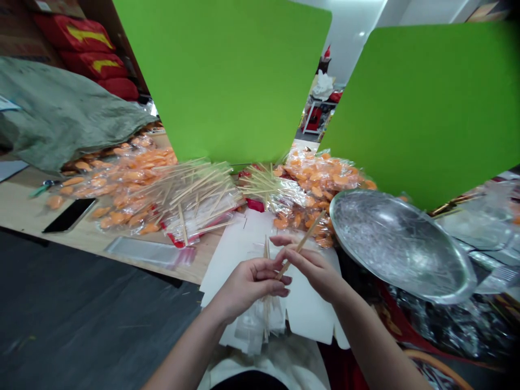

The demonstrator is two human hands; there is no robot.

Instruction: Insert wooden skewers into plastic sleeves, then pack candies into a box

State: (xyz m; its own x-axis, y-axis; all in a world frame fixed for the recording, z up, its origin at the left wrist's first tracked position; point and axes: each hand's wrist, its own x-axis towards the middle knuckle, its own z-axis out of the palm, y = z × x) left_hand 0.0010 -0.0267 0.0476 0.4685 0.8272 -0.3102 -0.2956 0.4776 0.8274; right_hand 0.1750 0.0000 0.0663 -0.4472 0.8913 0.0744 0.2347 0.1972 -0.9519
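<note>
My left hand (258, 279) pinches the lower end of a thin wooden stick (314, 227). The fingers of my right hand (312, 265) close around the same stick higher up, its top pointing away to the right. Beneath my hands, several more wooden sticks (266, 319) lie lengthwise over small clear plastic bags (248, 327). These rest on a white cardboard sheet (304, 319) in front of me. My hands partly cover the sticks and bags below them.
Ahead lie a heap of sticks with clear bags (203, 189) and bagged orange pieces (125, 173). More bagged orange pieces (320, 173) are right of centre, beside a large metal bowl (398, 238). A phone (70, 215) and flat clear bags (148, 252) lie left. Green panels (235, 81) stand behind.
</note>
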